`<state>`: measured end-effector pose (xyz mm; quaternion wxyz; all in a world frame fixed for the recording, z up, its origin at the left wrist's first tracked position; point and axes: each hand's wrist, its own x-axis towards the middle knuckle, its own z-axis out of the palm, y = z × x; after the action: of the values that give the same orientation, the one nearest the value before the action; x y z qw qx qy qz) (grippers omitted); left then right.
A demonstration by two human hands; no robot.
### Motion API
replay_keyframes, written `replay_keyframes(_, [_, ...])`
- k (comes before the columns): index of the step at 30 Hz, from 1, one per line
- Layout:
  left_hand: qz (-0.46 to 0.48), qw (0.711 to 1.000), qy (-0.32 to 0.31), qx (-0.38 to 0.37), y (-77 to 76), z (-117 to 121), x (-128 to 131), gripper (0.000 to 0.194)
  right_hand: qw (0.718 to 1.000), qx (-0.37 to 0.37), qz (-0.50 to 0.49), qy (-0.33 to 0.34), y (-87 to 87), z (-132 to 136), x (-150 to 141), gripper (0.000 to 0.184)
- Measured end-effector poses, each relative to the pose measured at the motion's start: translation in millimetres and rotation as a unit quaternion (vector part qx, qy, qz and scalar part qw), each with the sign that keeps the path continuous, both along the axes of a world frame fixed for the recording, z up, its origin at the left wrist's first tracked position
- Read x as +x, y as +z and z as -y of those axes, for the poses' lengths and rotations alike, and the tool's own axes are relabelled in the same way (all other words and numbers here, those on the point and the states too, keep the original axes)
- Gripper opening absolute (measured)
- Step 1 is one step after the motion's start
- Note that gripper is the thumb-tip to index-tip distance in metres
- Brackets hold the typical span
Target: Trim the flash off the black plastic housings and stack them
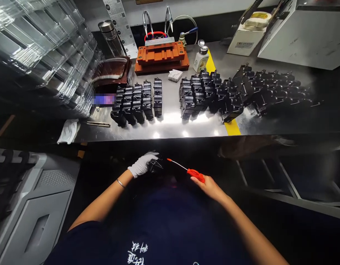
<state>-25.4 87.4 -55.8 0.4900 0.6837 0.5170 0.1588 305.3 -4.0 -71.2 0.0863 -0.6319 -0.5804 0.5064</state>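
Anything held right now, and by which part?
Right hand: screwdriver, by its red handle. Gloved left hand: a black part; exact grip spot too dark to tell.

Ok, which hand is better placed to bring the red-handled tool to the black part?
Probably the right hand: it grips the red-handled tool, which points roughly toward the black part, not touching it. The gloved left hand is taken up holding that part.

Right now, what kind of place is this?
Probably a factory workshop: rows of black parts on a metal table, an orange fixture farther back, and a red-handled tool in the right hand.
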Motion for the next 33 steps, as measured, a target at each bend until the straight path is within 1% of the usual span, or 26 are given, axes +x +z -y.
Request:
replay_keyframes(1, [0.016,1.000,-0.002,-0.024,1.9,1.3,1.6,0.030,1.000,-0.008,0.020,0.001,-1.1,0.2,-0.5,0.052])
replay_keyframes(3, [0.044,0.993,0.016,-0.104,3.8,1.8,6.7,0.036,0.999,-0.025,0.046,0.008,-0.7,1.0,-2.5,0.053])
replay_keyframes(4, [0.061,0.987,0.047,-0.141,3.1,0.8,9.9,0.038,0.998,-0.031,0.047,0.016,0.8,1.7,-3.9,0.053])
replay_keyframes(6, [0.086,0.968,0.151,-0.183,-1.8,-3.1,16.5,0.042,0.998,-0.043,0.042,0.031,5.9,3.5,-7.1,0.052])
replay_keyframes(8, [0.079,0.944,0.257,-0.189,-9.8,-8.3,21.3,0.050,0.996,-0.052,0.048,0.046,12.0,6.0,-10.5,0.051])
replay_keyframes(9, [0.063,0.935,0.292,-0.188,-13.8,-10.7,22.7,0.054,0.996,-0.054,0.055,0.053,14.8,7.3,-12.3,0.050])
replay_keyframes(11, [0.030,0.928,0.322,-0.185,-19.6,-14.1,23.7,0.059,0.994,-0.049,0.066,0.066,19.4,9.6,-16.4,0.050])
replay_keyframes(13, [0.007,0.922,0.342,-0.183,-20.9,-14.9,24.1,0.060,0.993,-0.040,0.073,0.080,22.4,10.8,-22.2,0.049])
replay_keyframes(16, [-0.011,0.916,0.352,-0.193,-16.3,-12.5,27.5,0.057,0.989,-0.039,0.094,0.109,25.0,10.0,-33.9,0.049])
replay_keyframes(19, [-0.017,0.914,0.347,-0.208,-10.6,-10.0,33.8,0.054,0.983,-0.044,0.116,0.134,26.9,8.0,-44.9,0.049])
replay_keyframes(24, [-0.022,0.924,0.330,-0.193,-8.8,-11.6,39.9,0.047,0.979,-0.042,0.133,0.152,28.3,6.5,-50.6,0.048])
replay_keyframes(26, [-0.027,0.931,0.313,-0.183,-9.3,-11.9,39.1,0.044,0.980,-0.040,0.136,0.143,27.1,4.6,-48.3,0.048])
replay_keyframes(31, [-0.039,0.956,0.243,-0.160,-8.7,-4.4,32.1,0.040,0.982,-0.035,0.175,0.062,19.1,-7.0,-35.3,0.048])
replay_keyframes(33, [-0.053,0.961,0.222,-0.155,-7.3,0.4,29.0,0.041,0.981,-0.032,0.187,0.045,15.8,-10.8,-30.4,0.049])
